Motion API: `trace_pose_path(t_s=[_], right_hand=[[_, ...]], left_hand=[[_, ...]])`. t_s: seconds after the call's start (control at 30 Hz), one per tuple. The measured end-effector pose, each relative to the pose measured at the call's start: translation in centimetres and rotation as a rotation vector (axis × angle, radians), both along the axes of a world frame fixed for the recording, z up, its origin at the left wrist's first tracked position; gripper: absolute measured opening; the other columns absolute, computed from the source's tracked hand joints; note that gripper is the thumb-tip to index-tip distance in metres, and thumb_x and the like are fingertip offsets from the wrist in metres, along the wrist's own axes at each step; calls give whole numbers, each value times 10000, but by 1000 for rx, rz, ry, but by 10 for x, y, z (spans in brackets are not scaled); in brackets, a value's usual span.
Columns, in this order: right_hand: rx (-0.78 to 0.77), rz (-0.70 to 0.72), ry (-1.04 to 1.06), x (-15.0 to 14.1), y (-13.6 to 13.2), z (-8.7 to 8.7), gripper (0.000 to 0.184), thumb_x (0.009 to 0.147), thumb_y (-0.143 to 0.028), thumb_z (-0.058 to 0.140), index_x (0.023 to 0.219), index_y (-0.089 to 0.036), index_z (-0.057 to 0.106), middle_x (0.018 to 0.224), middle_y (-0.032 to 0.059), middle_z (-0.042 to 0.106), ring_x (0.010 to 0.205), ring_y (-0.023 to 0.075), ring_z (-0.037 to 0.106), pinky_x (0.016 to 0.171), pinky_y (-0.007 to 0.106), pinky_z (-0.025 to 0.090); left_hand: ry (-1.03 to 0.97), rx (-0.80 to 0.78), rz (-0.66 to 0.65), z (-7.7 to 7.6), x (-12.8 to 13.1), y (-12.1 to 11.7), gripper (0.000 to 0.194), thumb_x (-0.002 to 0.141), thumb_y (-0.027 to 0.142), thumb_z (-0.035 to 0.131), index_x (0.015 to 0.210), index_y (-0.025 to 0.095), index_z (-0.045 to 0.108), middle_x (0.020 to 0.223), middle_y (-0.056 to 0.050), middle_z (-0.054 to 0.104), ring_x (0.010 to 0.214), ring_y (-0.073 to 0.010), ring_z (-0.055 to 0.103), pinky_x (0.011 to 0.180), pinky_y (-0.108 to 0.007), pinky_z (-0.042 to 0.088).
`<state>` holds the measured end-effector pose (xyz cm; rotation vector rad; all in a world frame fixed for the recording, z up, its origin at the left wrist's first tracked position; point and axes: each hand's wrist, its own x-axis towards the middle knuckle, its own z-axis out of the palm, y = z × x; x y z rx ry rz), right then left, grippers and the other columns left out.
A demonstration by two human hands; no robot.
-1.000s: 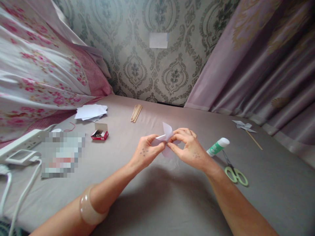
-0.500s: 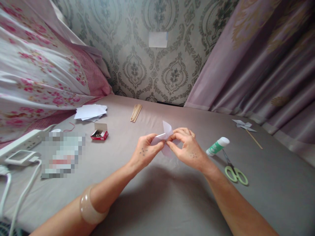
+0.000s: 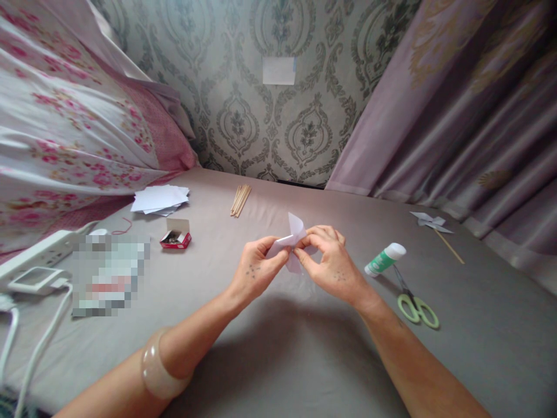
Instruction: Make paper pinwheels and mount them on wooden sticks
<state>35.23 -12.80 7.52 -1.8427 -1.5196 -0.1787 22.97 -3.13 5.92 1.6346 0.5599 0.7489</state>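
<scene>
A white paper pinwheel (image 3: 296,227), its blades folded and sticking out, is held up over the middle of the cloth-covered surface. My left hand (image 3: 257,266) pinches its left side between thumb and fingers. Close to the pinwheel's centre, the thumb and fingertips of my right hand (image 3: 324,258) are closed on it too. My fingers hide the centre, so whether a pin is there cannot be made out. Far to the right lies another paper pinwheel (image 3: 430,221) on a thin wooden stick (image 3: 450,246).
Right of my hands are a glue stick (image 3: 385,259) and green-handled scissors (image 3: 415,307). Wooden sticks (image 3: 240,201), stacked white paper (image 3: 159,200) and an open red box (image 3: 176,237) of small metal pieces lie further back. A power strip (image 3: 37,258) with cables and a blurred packet (image 3: 108,276) are left.
Both hands stay almost in place on the paper pinwheel, with only a very slight shift of the right hand and wrist. Everything else looks the same.
</scene>
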Motion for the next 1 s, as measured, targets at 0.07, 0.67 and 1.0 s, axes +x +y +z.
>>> trace_pose_path(t_s=[0.07,0.67,1.0], right_hand=[[8,5,-1,0,0,0,89,823,-210,608,737,-226,591,896,40,673,1005,245,546,917,434,346],[25,16,18,-1,0,0,89,826,-211,568,739,-226,574,841,46,670,975,245,568,920,433,348],[26,-5,-10,0,1,-2,81,812,-210,588,734,-224,569,830,38,671,959,240,574,920,429,344]], left_hand=[[-6,12,4,-3,1,1,232,700,329,608,727,110,679,591,27,510,557,-86,415,504,-187,313],[-60,65,10,-2,-1,4,231,661,271,639,799,111,730,633,4,619,585,-105,496,548,-193,405],[-10,21,-91,5,-2,8,312,649,351,682,823,94,715,615,3,575,562,-99,475,515,-188,380]])
